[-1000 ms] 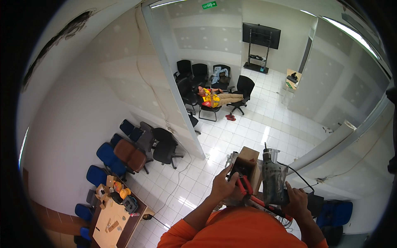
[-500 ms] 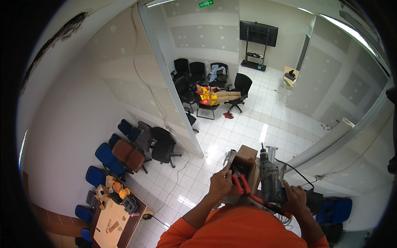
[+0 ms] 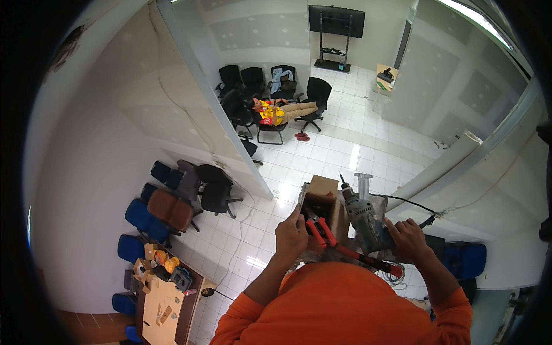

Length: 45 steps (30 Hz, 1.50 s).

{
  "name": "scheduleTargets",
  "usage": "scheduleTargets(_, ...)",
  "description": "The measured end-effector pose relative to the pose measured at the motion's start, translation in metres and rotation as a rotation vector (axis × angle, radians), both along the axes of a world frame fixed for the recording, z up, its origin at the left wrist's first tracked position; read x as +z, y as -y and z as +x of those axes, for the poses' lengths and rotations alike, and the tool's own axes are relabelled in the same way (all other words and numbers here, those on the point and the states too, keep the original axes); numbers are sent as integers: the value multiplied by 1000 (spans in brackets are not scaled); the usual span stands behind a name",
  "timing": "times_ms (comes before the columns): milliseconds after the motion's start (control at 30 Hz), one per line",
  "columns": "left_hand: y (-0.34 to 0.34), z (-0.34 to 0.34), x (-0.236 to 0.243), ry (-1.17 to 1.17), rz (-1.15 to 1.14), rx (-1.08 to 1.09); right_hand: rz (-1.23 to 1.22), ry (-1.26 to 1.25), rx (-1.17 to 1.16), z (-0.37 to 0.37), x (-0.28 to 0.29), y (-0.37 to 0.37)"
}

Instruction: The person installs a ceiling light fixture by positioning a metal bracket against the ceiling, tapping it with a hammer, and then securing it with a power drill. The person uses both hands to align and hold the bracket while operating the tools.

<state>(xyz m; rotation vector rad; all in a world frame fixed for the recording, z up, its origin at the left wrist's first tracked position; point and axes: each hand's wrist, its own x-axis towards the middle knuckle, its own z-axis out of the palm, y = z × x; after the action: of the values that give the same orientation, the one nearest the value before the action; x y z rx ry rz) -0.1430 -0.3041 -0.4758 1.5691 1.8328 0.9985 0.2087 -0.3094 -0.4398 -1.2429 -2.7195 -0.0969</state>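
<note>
High above the floor, an open cardboard box [image 3: 324, 185] stands before me, with red-handled pliers [image 3: 322, 231] sticking out of it. My left hand [image 3: 292, 234] is closed at the box's left side, its fingertips partly hidden. A grey-green power drill [image 3: 363, 221] lies right of the box, its bit pointing away. Beside the drill's near end my right hand [image 3: 407, 238] is curled at the platform's edge, thumb close to the drill; what it grips is hidden. A red-and-black handled tool [image 3: 368, 260] lies across the near side, against my orange shirt.
A clear plastic-looking piece [image 3: 363, 183] sits beyond the drill, and a black cable [image 3: 411, 200] runs right. Below left are a cluttered table [image 3: 154, 299] and several chairs [image 3: 171, 208]. A person [image 3: 273, 112] reclines across chairs beyond the partition wall [image 3: 201, 86]. A screen stand [image 3: 336, 23] is farther back.
The view has shifted, so the room sits higher and further left. Both hands stay by the box and drill. The drill appears tilted more to the left.
</note>
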Motion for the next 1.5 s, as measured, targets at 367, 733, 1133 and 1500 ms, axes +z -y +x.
scheduleTargets(367, -1, 4, 2, -49, 94, -30, -60, -16, -23, -16, -8, 12)
scheduleTargets(733, 0, -1, -20, 551, -40, -149, -153, -28, -58, -30, 7, 31)
scheduleTargets(1133, -13, 35, 58, -278, 340, -527, -427, 163, -75, -39, 15, 39)
scheduleTargets(1500, -12, 57, 46, -526, 172, -990, -765, 78, -57, -36, 45, 23)
